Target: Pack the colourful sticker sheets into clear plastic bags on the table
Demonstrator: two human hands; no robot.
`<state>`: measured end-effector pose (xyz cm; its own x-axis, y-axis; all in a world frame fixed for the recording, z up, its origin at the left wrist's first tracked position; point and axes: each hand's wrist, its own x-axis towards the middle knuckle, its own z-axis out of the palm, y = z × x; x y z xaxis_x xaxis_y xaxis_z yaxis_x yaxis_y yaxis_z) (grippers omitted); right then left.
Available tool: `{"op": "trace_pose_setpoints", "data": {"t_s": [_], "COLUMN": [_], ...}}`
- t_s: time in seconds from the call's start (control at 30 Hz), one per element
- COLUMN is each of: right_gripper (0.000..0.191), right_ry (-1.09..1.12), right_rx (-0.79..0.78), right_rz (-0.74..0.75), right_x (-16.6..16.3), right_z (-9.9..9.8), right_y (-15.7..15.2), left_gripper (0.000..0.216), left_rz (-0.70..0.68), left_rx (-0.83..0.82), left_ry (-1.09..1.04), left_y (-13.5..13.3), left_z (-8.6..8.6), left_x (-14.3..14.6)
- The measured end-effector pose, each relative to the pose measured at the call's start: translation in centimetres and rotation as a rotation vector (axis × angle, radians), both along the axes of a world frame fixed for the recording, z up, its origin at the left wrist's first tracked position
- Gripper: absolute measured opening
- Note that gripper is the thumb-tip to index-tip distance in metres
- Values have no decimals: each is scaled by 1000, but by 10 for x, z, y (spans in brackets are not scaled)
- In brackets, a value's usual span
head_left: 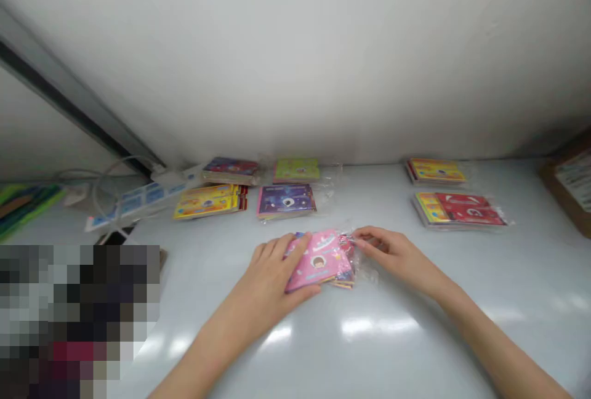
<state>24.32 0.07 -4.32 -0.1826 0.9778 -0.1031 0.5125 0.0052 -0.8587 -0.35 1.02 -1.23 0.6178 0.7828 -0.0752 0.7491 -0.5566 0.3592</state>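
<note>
At mid table (388,350), I saw the pink pack (318,263) gripped btwn thumb & fingers of L hand (274,270); R hand (392,254) was at its clear wrap (368,275), pinching or not I couldn't tell. Pack showed cartoon head, w/ other colours below.

L hand (272,270) round pink printed rectangular pack (318,263); R hand (392,254) at its clear plastic wrap (364,274). Behind, on shiny pale-grey tabletop (369,356): 4 multicol. flat packs (287,201) to L, 2 yellow/red flat packs (471,209) to R.

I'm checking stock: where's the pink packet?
Head view, near centre: the pink packet is held by the left hand, with the right hand at its right.
</note>
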Motion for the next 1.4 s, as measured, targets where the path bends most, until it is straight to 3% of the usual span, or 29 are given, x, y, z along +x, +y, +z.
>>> {"op": "trace_pose_setpoints", "data": {"t_s": [0.6,0.83,1.17,1.3,1.4], "right_gripper": [26,29,28,26,28], "right_ry": [125,14,16,61,228], "right_rx": [1,49,148,119,31], "right_rz": [23,-37,55,-24,-122], "right_x": [0,-6,-11,-12,-12], "right_z": [-5,-9,-1,-3,-4], "right_y": [2,0,-2,-2,-2], "left_gripper": [64,63,65,65,65], "left_rz": [-9,-5,-62,-63,-64], "left_rx": [-7,4,7,15,21], "left_ry": [0,-17,-49,-78,-89], "left_y": [0,-1,-3,-3,-3], "left_z": [-1,-1,2,1,1], "left_x": [-1,0,3,4,3]}}
